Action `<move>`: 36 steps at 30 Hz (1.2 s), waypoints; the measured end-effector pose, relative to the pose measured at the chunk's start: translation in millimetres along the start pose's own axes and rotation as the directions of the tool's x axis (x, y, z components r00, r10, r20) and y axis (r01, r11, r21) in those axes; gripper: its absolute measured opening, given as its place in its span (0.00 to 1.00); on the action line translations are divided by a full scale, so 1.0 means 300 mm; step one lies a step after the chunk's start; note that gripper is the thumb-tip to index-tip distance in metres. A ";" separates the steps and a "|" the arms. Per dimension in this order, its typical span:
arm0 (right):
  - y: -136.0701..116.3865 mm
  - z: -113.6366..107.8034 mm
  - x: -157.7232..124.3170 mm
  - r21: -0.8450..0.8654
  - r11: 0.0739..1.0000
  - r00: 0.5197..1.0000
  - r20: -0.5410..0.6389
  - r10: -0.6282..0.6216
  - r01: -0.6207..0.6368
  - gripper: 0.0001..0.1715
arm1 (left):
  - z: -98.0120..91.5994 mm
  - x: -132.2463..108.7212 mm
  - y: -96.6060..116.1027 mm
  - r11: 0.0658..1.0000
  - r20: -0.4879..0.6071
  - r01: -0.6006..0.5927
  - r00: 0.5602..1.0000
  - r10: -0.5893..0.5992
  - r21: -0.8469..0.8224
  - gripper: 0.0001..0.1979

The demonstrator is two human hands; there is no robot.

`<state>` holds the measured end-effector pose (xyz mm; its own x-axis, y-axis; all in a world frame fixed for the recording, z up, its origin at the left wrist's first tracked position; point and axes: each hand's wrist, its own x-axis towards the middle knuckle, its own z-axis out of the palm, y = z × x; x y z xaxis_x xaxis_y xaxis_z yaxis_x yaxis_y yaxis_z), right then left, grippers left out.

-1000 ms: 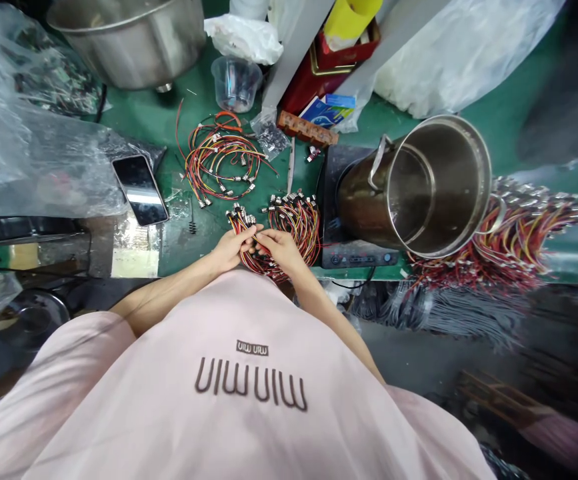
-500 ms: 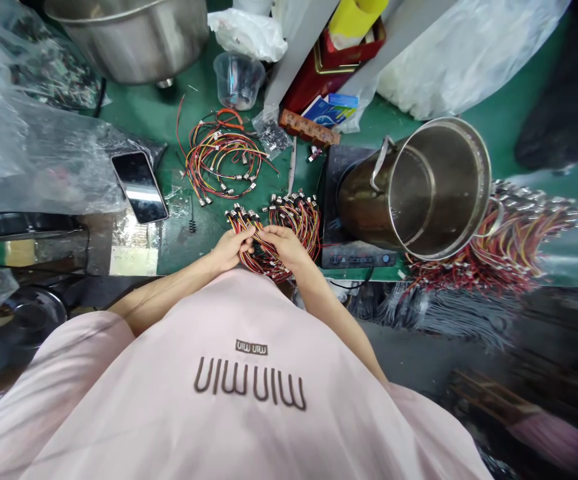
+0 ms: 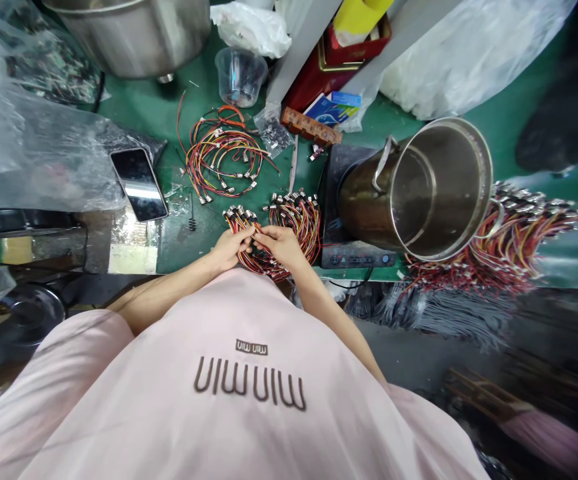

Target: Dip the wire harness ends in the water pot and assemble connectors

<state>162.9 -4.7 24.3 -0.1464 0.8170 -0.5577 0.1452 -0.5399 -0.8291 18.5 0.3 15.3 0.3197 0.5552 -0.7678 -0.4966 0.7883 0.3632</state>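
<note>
Well, from above the person's head, I see two bare hands working close together at the near edge of a green table [image 3: 176,237]. The left hand [image 3: 229,249] is closed around a bunch of wires [image 3: 241,215], red, yellow and black, their small metal ends sticking out past the fingers toward the far side. Beside the left thumb, the right hand [image 3: 283,247] pinches at that same bunch; which strand sits between its fingertips is too small for me to make out. The bunch lies right in front of the pink shirt [image 3: 249,427], and just to its right spreads a pile of similar wires [image 3: 299,217].

Farther back lies a loose coil of wires [image 3: 223,160], with a phone [image 3: 139,187] off to its left. Right of the pile, a tall metal pot [image 3: 369,203] stands on a black hot plate [image 3: 336,259]. Beyond the pot sits a big heap of wires [image 3: 513,233], metal ends pointing away from the person, and grey cables [image 3: 453,313] hang below the table's edge. A plastic tub [image 3: 241,77] stands behind the coil.
</note>
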 end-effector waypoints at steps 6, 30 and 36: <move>0.011 0.006 -0.004 -0.176 0.983 0.998 -0.020 -0.053 0.049 0.14 | 0.013 -0.008 0.005 1.000 -0.027 0.011 1.000 -0.011 0.001 0.17; 0.028 -0.003 0.008 -0.065 0.998 0.999 -0.036 -0.020 0.017 0.21 | 0.004 -0.001 0.003 0.998 -0.027 0.032 0.999 -0.031 0.048 0.21; 0.033 -0.009 0.016 -0.058 0.998 0.999 -0.040 -0.007 0.005 0.21 | 0.006 -0.008 0.001 0.998 -0.050 0.010 0.999 -0.007 0.064 0.19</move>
<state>166.2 -5.7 13.4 -0.1085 0.8281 -0.5500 0.2008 -0.5236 -0.8280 19.0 -0.3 18.3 0.2820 0.5357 -0.7960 -0.4408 0.8092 0.3884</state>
